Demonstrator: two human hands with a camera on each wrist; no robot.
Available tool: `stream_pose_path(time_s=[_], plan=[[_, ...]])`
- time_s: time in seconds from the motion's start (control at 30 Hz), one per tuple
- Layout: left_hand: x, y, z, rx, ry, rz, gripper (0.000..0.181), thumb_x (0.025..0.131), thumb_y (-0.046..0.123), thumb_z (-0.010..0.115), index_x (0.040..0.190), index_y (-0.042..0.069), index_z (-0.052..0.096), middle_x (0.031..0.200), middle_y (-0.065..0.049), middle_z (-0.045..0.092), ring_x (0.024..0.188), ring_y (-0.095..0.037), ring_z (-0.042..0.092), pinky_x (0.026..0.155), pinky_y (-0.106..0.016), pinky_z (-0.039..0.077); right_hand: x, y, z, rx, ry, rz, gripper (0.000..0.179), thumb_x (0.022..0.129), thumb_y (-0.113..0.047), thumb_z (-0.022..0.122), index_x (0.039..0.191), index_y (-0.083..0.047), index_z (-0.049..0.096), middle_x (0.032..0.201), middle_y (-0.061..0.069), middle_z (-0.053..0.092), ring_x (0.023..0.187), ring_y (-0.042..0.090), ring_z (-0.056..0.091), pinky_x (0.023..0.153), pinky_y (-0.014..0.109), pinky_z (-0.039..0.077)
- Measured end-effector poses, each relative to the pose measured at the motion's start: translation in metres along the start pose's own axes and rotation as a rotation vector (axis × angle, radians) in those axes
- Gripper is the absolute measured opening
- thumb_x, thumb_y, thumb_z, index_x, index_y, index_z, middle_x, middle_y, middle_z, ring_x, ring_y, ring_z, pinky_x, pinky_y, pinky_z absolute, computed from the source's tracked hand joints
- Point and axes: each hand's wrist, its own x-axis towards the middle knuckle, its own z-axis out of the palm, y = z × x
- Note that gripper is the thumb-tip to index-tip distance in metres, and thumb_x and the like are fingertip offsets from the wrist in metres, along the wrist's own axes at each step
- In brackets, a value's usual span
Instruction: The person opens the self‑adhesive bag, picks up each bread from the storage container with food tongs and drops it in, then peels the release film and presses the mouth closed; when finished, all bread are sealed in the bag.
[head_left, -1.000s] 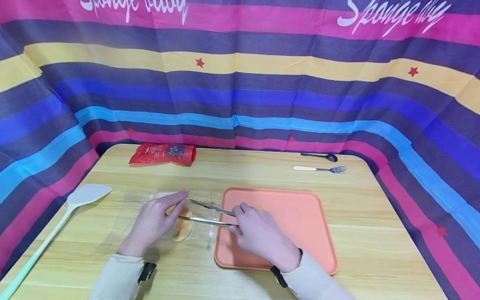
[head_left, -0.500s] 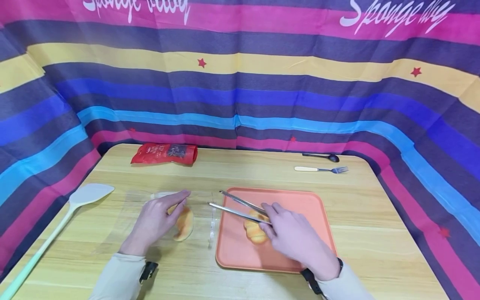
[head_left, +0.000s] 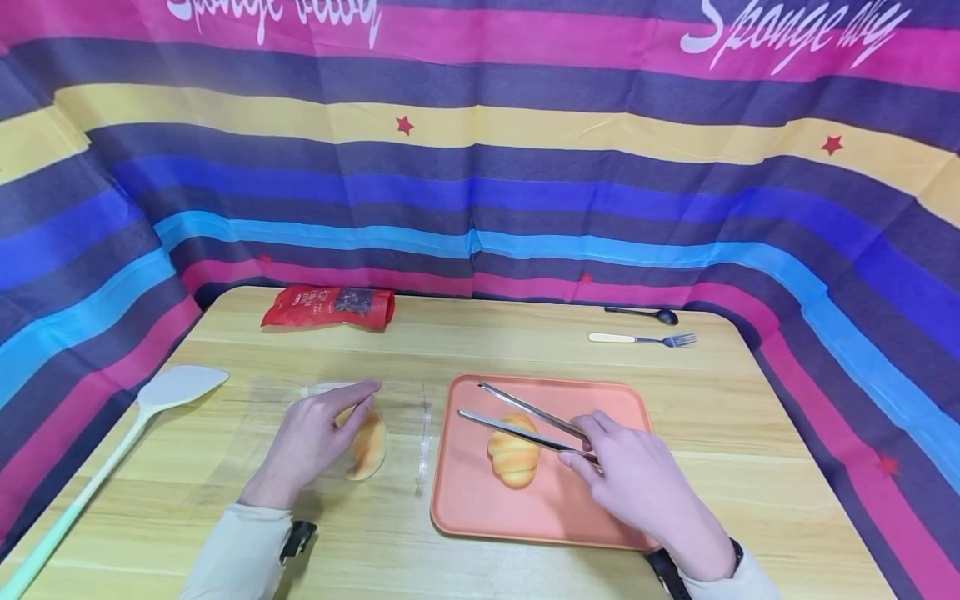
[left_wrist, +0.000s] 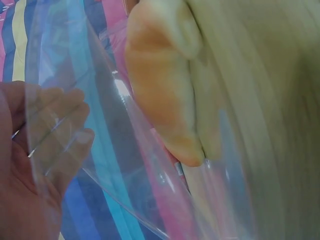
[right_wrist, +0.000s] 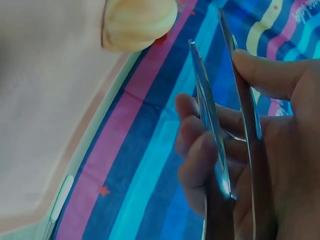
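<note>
My left hand [head_left: 311,442] pinches the raised edge of a clear plastic bag [left_wrist: 125,95] on the left side of the table. Inside the bag lies a browned, croissant-shaped bread [left_wrist: 160,75], partly behind the hand in the head view. My right hand [head_left: 637,479] holds metal tongs [head_left: 510,430], thumb on one arm and fingers on the other. Their tips are spread apart with nothing between them. Below the tongs, a golden ridged bread roll [head_left: 513,467] rests on a pink tray [head_left: 465,504].
A red snack pouch [head_left: 322,307] lies at the table's back left. A long spatula [head_left: 176,388] with a pale green handle runs along the left edge. At the back right are a black spoon [head_left: 663,317] and a fork [head_left: 615,337]. Striped cloth [head_left: 472,192] surrounds the table.
My right hand has moved right with the spread tongs, from beside the bag to above the tray, uncovering the roll there. My left hand stays at the bag.
</note>
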Motion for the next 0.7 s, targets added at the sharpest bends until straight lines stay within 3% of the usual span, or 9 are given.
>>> stream_pose_path(time_s=[0.13, 0.27, 0.57, 0.7], plan=[[0.0, 0.0, -0.001, -0.004, 0.003, 0.0, 0.027, 0.087, 0.005, 0.073, 0.114, 0.003, 0.072, 0.112, -0.01, 0.071, 0.097, -0.03, 0.069, 0.076, -0.046, 0.058, -0.007, 0.008, -0.003, 0.024, -0.033, 0.057, 0.034, 0.086, -0.032, 0.077, 0.11, -0.012, 0.066, 0.084, -0.012, 0.061, 0.058, 0.001, 0.047, 0.046, 0.023, 0.04], [0.0, -0.001, -0.002, -0.003, 0.009, -0.009, 0.028, 0.086, 0.005, 0.074, 0.114, 0.003, 0.072, 0.111, -0.01, 0.071, 0.097, -0.03, 0.069, 0.076, -0.046, 0.058, -0.014, 0.019, -0.011, 0.033, -0.086, 0.108, 0.032, 0.086, -0.031, 0.077, 0.11, -0.014, 0.064, 0.08, -0.017, 0.056, 0.057, 0.002, 0.044, 0.047, 0.024, 0.037], [0.0, 0.0, -0.003, -0.003, 0.002, -0.022, 0.027, 0.087, 0.006, 0.073, 0.114, 0.004, 0.073, 0.111, -0.01, 0.071, 0.098, -0.029, 0.069, 0.076, -0.046, 0.058, -0.031, 0.039, -0.022, 0.032, -0.116, 0.129, 0.026, 0.086, -0.031, 0.077, 0.104, -0.021, 0.063, 0.072, -0.02, 0.046, 0.058, 0.001, 0.042, 0.052, 0.024, 0.036], [0.0, 0.0, -0.003, -0.002, -0.002, -0.023, 0.027, 0.088, 0.006, 0.073, 0.114, 0.004, 0.073, 0.112, -0.009, 0.071, 0.098, -0.029, 0.069, 0.077, -0.046, 0.058, -0.036, 0.044, -0.025, 0.064, -0.17, 0.156, 0.028, 0.086, -0.032, 0.077, 0.107, -0.02, 0.063, 0.072, -0.019, 0.046, 0.06, 0.001, 0.043, 0.052, 0.024, 0.036]])
